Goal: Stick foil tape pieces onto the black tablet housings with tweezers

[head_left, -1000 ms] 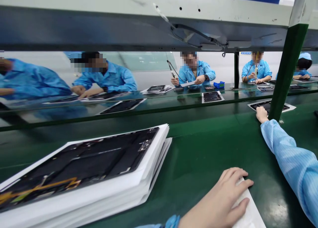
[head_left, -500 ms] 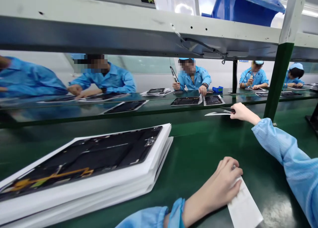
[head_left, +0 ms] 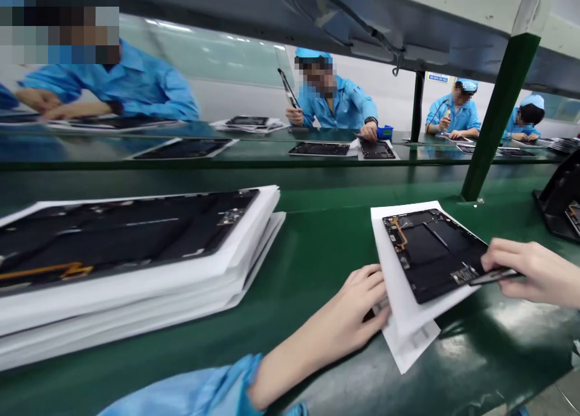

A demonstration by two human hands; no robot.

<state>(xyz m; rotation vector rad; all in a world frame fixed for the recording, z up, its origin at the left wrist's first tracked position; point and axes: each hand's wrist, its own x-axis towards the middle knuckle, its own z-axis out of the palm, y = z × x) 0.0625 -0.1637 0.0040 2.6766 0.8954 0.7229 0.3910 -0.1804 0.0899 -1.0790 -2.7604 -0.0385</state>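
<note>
As the right hand (head_left: 534, 274) pinches only one corner, the black flat tablet panel (head_left: 430, 253) may slide off the white paper sheet (head_left: 399, 283) under the flat fingers of the left hand (head_left: 357, 310).

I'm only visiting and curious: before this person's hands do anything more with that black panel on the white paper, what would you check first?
1. Right hand pinches the black panel at its near corner: ok.
2. Left hand has fingertips on the edge of the white sheet: ok.
3. Panel lies wholly on that sheet: not ok, its right corner overhangs.
4. Lower sheet is lined up underneath: not ok, it sticks out askew.
5. Stack on the left stands apart from the panel: ok.
6. Panel is flat rather than partly lifted: cannot tell.
</note>
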